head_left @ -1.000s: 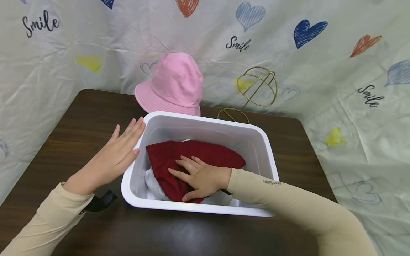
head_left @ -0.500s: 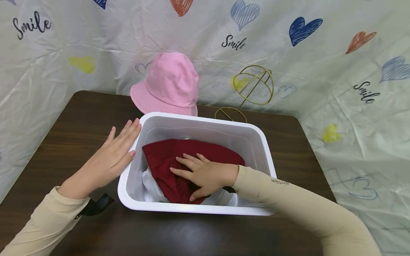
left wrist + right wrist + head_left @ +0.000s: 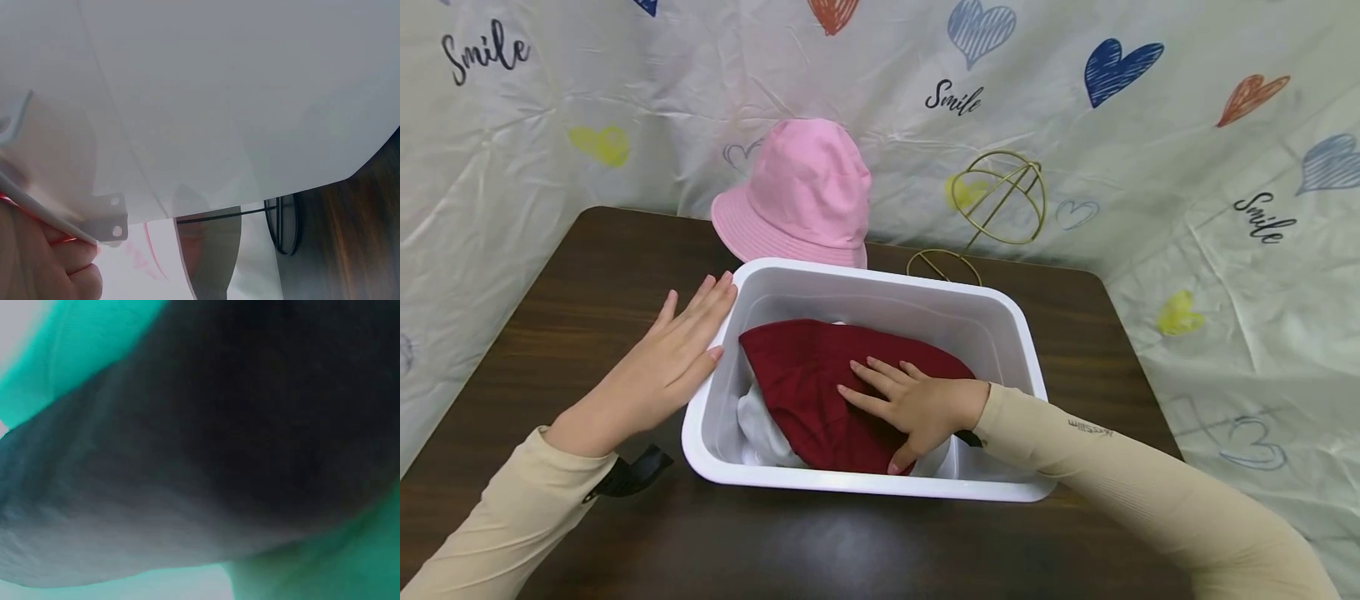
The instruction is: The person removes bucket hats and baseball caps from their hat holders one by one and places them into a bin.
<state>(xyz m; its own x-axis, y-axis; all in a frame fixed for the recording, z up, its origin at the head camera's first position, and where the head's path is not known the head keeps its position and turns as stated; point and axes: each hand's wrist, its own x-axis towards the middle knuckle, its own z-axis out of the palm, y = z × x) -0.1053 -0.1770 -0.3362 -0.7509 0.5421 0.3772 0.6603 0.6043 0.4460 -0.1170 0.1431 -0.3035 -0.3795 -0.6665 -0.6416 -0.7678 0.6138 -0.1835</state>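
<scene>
A white plastic bin (image 3: pixel 865 482) stands on the table, holding a dark red bucket hat (image 3: pixel 805 375) that lies flattened over white cloth (image 3: pixel 766 429). My right hand (image 3: pixel 925 408) rests on the hat with fingers spread. My left hand (image 3: pixel 662 367) lies along the bin's left rim, fingers extended and fingertips at the far left corner. In the left wrist view the bin's outer wall (image 3: pixel 225 112) fills most of the picture, with my fingers (image 3: pixel 75 272) at lower left. The right wrist view is dark and blurred, taken up by one close shape.
Behind the bin, a pink bucket hat (image 3: pixel 811 192) sits raised at the table's back edge. A gold wire hat stand (image 3: pixel 1000 200) is to its right. The dark wooden table (image 3: pixel 587 275) backs onto a white printed curtain (image 3: pixel 880 67).
My right hand has slid rightward over the red hat, and the hat's near part has spread right beneath it. The left hand keeps its place on the rim.
</scene>
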